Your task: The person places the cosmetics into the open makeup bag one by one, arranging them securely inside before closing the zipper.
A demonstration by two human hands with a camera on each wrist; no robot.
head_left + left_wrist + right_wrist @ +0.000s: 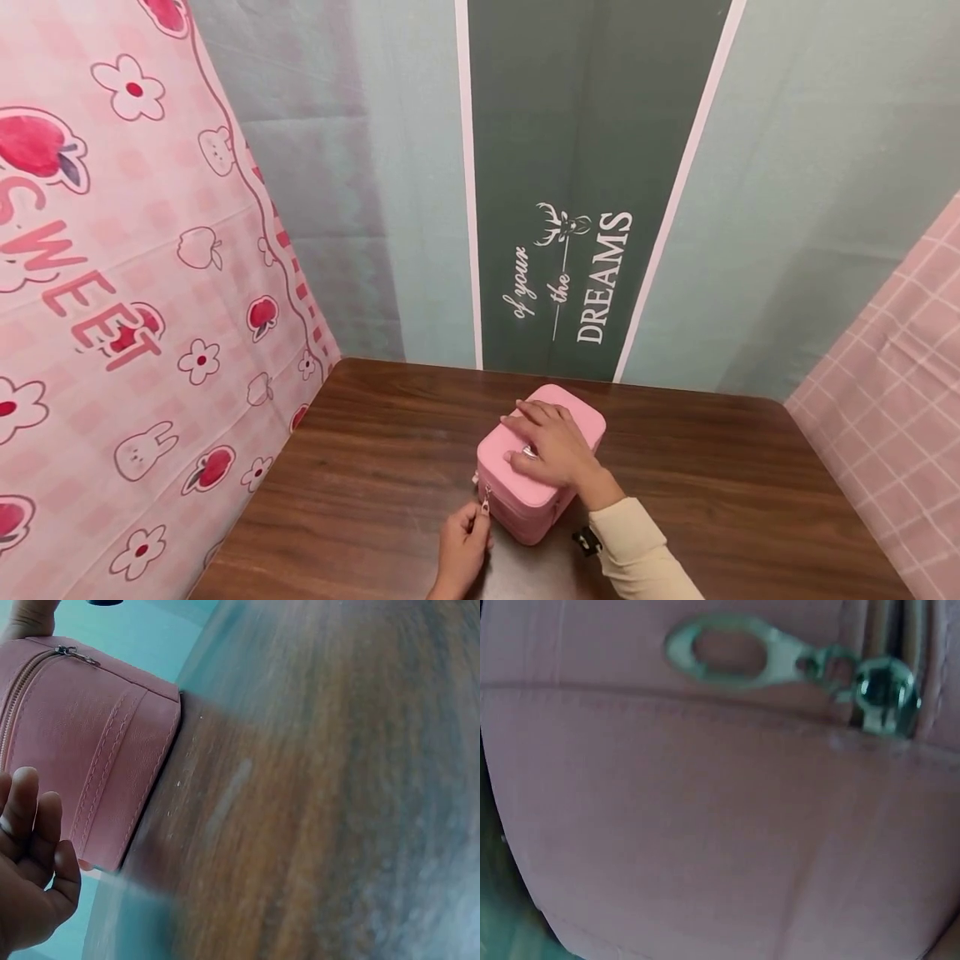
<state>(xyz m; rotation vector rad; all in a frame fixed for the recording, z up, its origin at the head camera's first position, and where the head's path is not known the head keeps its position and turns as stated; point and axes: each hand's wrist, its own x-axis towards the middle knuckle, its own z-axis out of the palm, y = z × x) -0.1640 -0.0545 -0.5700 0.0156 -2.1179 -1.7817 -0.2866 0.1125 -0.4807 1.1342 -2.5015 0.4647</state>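
A pink zippered case (517, 508) with rounded corners stands on the wooden table. On top of its lid rests my right hand (551, 446), fingers spread and partly covering a small shiny piece. At the near left corner my left hand (463, 542) pinches a metal zipper pull (486, 505) between thumb and finger. The left wrist view shows the curled left fingers (45, 832) beside the stitched side of the case, and a second zipper slider (66, 651) at another corner. Close up in the right wrist view, a loose oval zipper pull (780, 664) hangs from its slider.
The brown wooden table (360, 467) extends around the case. A green and teal printed cloth (562, 167) hangs behind it. Pink patterned cloths hang at the left (150, 275) and right (892, 400). A black wrist device (587, 542) sits by the right sleeve.
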